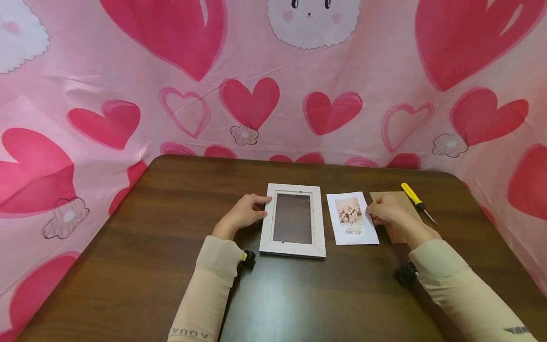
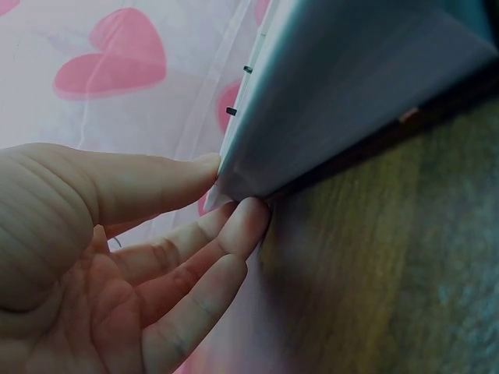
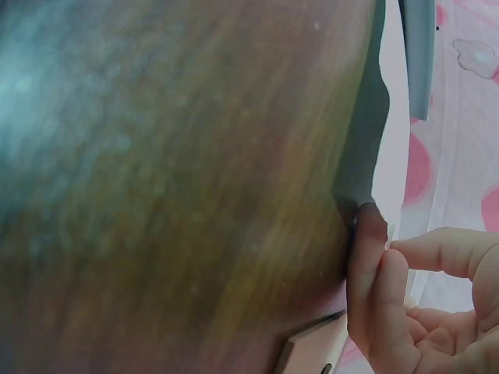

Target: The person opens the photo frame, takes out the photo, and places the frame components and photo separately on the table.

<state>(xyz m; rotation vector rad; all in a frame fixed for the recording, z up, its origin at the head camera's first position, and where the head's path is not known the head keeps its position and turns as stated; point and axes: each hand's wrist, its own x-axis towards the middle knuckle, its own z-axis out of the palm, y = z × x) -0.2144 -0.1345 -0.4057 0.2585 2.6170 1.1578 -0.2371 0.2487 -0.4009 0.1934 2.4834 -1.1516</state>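
A white picture frame (image 1: 316,216) lies on the table with its dark inner panel (image 1: 292,218) facing up. My left hand (image 1: 245,212) holds the frame's left edge, thumb on top and fingertips low against the side, as the left wrist view shows. To the right of the frame is a white paper print (image 1: 351,220) with pink flowers and lettering. My right hand (image 1: 386,209) pinches its right edge between thumb and fingers; in the right wrist view the paper (image 3: 396,156) is curved and stands off the table along its near edge.
Partly under my right hand lies a brown backing board (image 1: 397,235). A screwdriver (image 1: 412,194) with a yellow handle rests at its right, tip towards the near right. The dark wooden table (image 1: 128,266) meets a pink heart-printed cloth (image 1: 256,61) at the back.
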